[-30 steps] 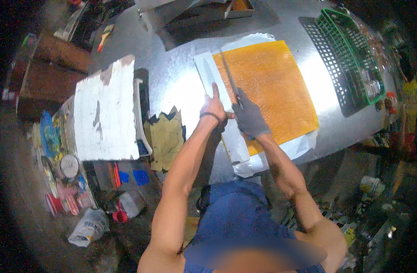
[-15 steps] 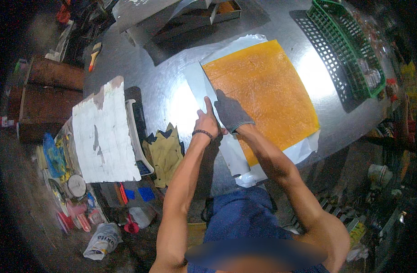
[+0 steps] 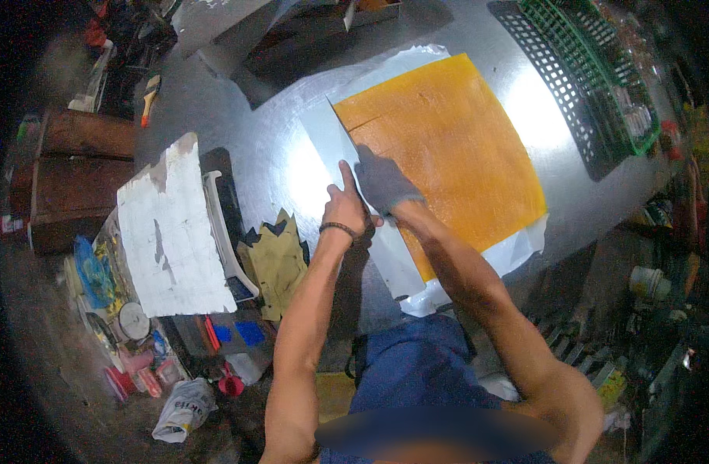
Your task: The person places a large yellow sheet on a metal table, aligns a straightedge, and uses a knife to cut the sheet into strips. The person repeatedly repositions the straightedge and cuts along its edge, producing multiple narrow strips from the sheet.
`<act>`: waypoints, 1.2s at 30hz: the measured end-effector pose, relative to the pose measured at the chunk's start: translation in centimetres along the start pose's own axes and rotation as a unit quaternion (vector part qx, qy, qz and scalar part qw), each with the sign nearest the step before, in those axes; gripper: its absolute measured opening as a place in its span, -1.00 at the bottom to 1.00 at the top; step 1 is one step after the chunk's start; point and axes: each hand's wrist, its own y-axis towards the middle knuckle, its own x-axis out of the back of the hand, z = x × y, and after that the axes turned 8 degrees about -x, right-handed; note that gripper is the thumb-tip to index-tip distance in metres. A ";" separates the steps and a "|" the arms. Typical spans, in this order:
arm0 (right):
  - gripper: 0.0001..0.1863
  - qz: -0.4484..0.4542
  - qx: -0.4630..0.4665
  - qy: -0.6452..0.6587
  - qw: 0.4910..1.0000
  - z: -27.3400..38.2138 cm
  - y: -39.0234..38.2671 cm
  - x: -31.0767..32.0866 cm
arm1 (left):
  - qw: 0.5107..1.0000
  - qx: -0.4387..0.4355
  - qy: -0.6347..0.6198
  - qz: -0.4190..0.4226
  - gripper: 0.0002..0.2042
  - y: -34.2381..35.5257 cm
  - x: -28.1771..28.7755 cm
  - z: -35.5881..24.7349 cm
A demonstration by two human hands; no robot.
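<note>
An orange-yellow sheet [image 3: 462, 147] with a glossy, slightly creased surface lies on white plastic film [image 3: 527, 241] on the metal table. A pale grey, straight-edged strip [image 3: 323, 138] runs along the sheet's left edge. My bare left hand [image 3: 345, 209], a dark beaded bracelet at its wrist, rests on the strip. Its index finger points up along the strip, and its thumb reaches right. Close beside it, my right hand [image 3: 387, 184] in a grey glove lies where the strip meets the sheet. The glove's fingers blend into shadow, so whether they hold anything is hidden.
A green plastic basket [image 3: 594, 77] stands at the far right. Left of my arms are a worn white board [image 3: 167, 232], a mustard-coloured cloth-like piece [image 3: 277, 263] with a jagged top and a paintbrush [image 3: 150, 100]. Open metal boxes [image 3: 308, 31] sit at the back.
My view has shifted slightly. Both hands keep nearly the same place on the strip and the sheet's edge, with little visible movement.
</note>
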 end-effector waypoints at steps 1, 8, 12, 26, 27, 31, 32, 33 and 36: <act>-0.54 0.013 -0.012 -0.020 1.000 -0.1 0.1 -0.1 | 1.000 -0.003 -0.001 -0.001 0.45 0.0 -0.1 0.0; -0.54 -0.023 0.016 -0.041 0.999 -0.7 -0.1 -0.7 | 0.999 0.002 0.033 -0.010 0.44 0.3 -0.2 0.2; -0.57 -0.031 0.068 -0.113 0.991 -0.2 -0.3 -0.1 | 0.999 -0.009 0.023 -0.020 0.43 0.2 -0.4 0.2; -0.60 -0.042 0.082 -0.077 0.993 -4.0 -2.4 -2.0 | 0.998 -0.014 0.058 -0.029 0.31 1.0 -1.0 1.1; -0.60 -0.084 0.108 -0.045 0.990 -4.0 -2.7 -2.0 | 0.998 -0.005 0.056 -0.026 0.33 1.1 -0.9 1.0; -0.59 -0.079 0.046 -0.015 0.996 -5.1 -5.0 -2.7 | 0.998 0.011 0.061 -0.017 0.35 1.1 -0.9 0.8; -0.59 -0.070 0.036 -0.016 0.997 -5.0 -4.6 -2.7 | 0.998 0.006 0.062 -0.022 0.35 1.2 -0.9 0.8; -0.58 -0.039 -0.001 -0.028 0.999 -5.3 -4.7 -2.8 | 0.998 0.004 0.064 -0.025 0.35 1.1 -1.0 0.8; -0.56 -0.075 0.093 -0.056 0.991 -5.6 -4.3 -2.6 | 0.997 0.001 0.069 -0.030 0.38 1.3 -1.0 1.0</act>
